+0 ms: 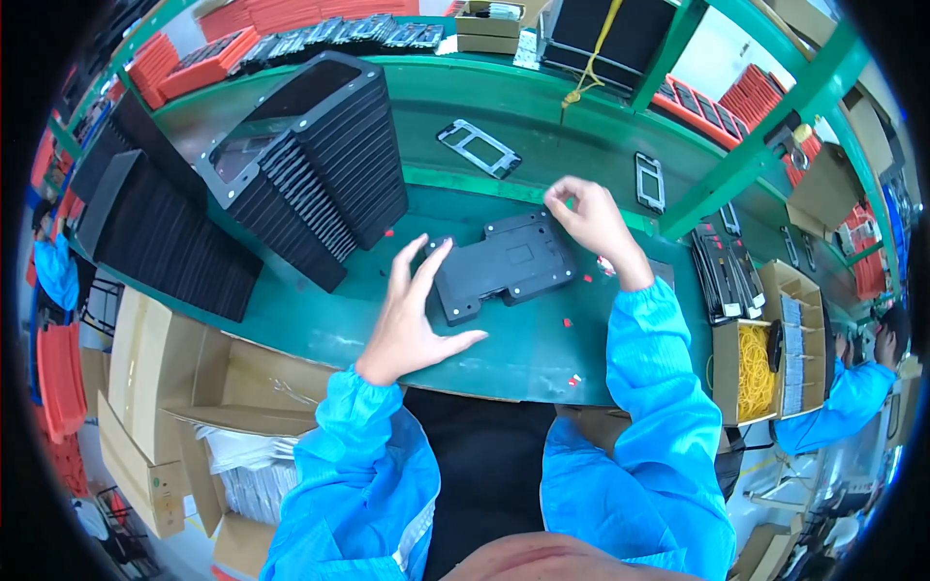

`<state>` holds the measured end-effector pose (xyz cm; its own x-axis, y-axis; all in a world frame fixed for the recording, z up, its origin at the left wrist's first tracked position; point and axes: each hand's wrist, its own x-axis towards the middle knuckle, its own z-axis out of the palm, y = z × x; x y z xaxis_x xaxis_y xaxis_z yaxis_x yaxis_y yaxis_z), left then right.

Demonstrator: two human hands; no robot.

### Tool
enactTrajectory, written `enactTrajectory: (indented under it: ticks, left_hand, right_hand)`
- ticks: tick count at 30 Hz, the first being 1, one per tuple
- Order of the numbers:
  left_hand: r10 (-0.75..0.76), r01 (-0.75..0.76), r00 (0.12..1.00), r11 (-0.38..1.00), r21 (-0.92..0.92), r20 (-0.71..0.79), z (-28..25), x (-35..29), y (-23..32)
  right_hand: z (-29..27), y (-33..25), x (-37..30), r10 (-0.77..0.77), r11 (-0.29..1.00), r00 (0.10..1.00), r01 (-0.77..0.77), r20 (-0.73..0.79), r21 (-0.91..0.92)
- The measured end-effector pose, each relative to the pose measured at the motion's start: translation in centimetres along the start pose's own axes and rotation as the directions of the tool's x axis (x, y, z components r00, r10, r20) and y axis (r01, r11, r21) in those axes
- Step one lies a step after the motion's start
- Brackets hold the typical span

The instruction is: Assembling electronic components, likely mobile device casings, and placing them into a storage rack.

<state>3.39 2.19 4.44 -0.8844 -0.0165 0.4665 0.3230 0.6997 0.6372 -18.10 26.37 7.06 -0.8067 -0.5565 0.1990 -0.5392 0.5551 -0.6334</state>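
A black flat fixture block [509, 263] with a stepped outline, a notch in its near edge and small round metal dots at its corners lies on the green bench top. My left hand [409, 315] is open at its left end, fingers and thumb spread, fingertips at the block's upper left corner. Whether they touch it I cannot tell. Over the block's upper right corner, my right hand [593, 228] has thumb and fingers curled together in a pinch; what is between them, if anything, is too small to make out. Small red bits [568, 322] lie scattered on the bench.
Tall stacks of black trays [339, 145] stand at the left. Silver-black frames [479, 148] lie on the conveyor behind. A green post [736, 155] rises at right, near a carton with yellow bands [756, 373]. An open carton [242, 426] sits lower left. Another person's blue sleeve [838, 412] shows at right.
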Motion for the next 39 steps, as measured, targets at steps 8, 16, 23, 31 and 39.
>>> enactTrajectory:
  ticks: [8,16,23,31,39]
  left_hand:
    - [-0.082,0.085,0.996,0.984,-0.155,0.030,1.4,0.4,-2.5]
    - [-0.095,0.103,0.994,0.981,-0.162,0.057,0.9,0.8,-2.3]
    - [-0.070,0.074,0.997,0.984,-0.162,0.030,1.0,0.8,-2.6]
    - [-0.080,0.083,0.997,0.981,-0.175,0.020,1.1,0.1,-2.9]
    - [-0.113,0.104,0.993,0.961,-0.256,-0.020,2.2,0.1,-2.1]
  right_hand:
    - [8.0,3.5,16.8,-0.438,0.794,0.899,0.383,-0.007,-0.473]
    - [7.1,7.8,21.2,-0.174,0.675,0.972,0.233,0.156,-0.700]
    - [-3.0,16.5,13.6,0.204,0.501,0.978,-0.073,0.036,-0.862]
    - [-1.9,1.8,2.1,0.094,0.982,0.995,-0.099,-0.036,-0.161]
    - [4.8,-6.2,-6.7,-0.107,0.906,0.964,-0.007,-0.245,-0.423]
